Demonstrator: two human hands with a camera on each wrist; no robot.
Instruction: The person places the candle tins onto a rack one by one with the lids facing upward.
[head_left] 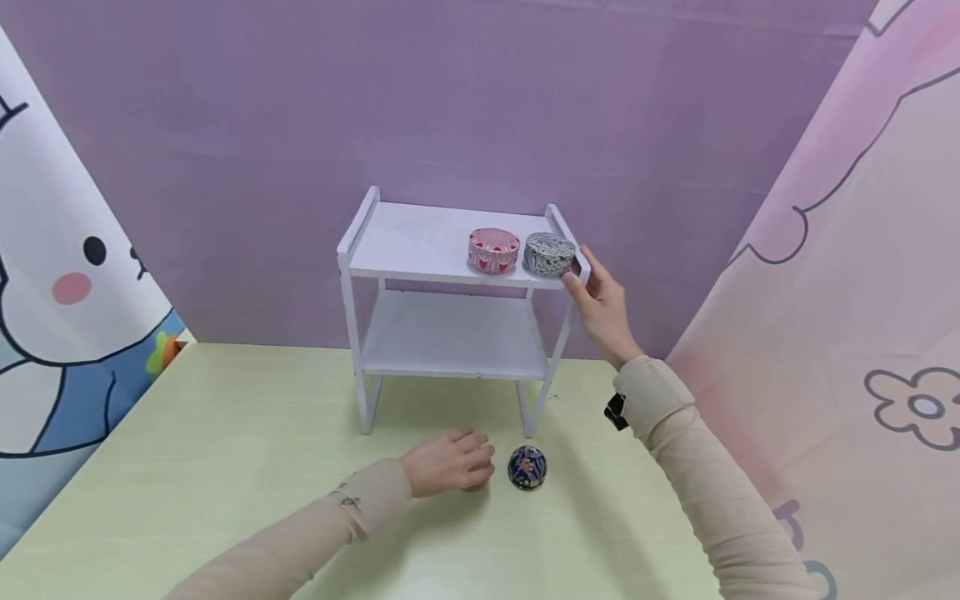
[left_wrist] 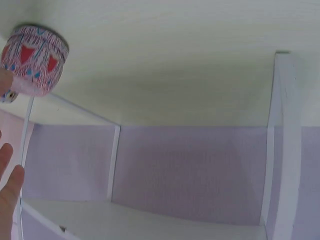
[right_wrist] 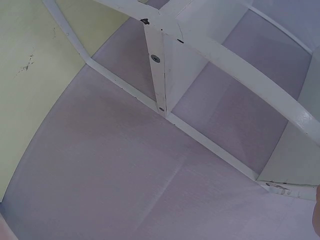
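1. Atop the white shelf (head_left: 457,333): pink tin (head_left: 493,252), grey tin (head_left: 549,255).
2. Before it: left hand (head_left: 452,463) over heart-patterned tin (left_wrist: 37,59), grip unclear; blue tin (head_left: 527,467) alongside.
3. At its right end: right hand (head_left: 606,310), grip clasped round it.

A plain purple backdrop (head_left: 480,100) spans the far side; a cartoon-printed panel (head_left: 82,250) stands left; a pale pink flower-printed panel (head_left: 840,292) stands right; soft shadows fall across the pale yellow bench (head_left: 225,433).

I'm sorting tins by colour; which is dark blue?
The floral tin on the table, right of the left hand. The others: the pink tin and black-and-white tin on the rack, and the red-patterned tin by that hand.
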